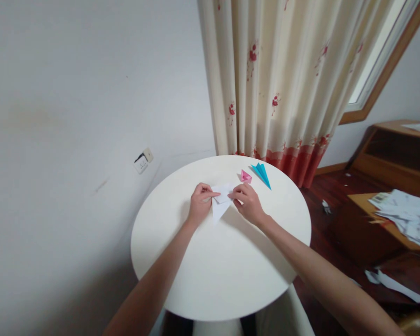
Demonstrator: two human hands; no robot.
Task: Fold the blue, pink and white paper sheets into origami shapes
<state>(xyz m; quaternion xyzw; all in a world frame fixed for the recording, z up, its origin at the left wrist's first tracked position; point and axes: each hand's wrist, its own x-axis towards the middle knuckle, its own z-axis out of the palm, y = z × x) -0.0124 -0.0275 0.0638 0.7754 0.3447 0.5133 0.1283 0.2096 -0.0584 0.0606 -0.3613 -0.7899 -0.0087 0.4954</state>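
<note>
A white folded paper (220,205), pointed toward me, lies on the round white table (217,266). My left hand (199,203) pinches its left upper edge, index finger stretched along the fold. My right hand (248,201) grips its right upper edge with fingers curled. Just beyond the hands sit a small pink folded paper piece (245,176) and a blue folded paper plane shape (262,173), both lying free on the tabletop.
A cream curtain with red flowers (283,84) hangs behind the table. A wall socket (143,161) sits on the left wall. At the right, a wooden desk (399,154) and a low surface with loose papers (406,214); paper scraps on the dark floor.
</note>
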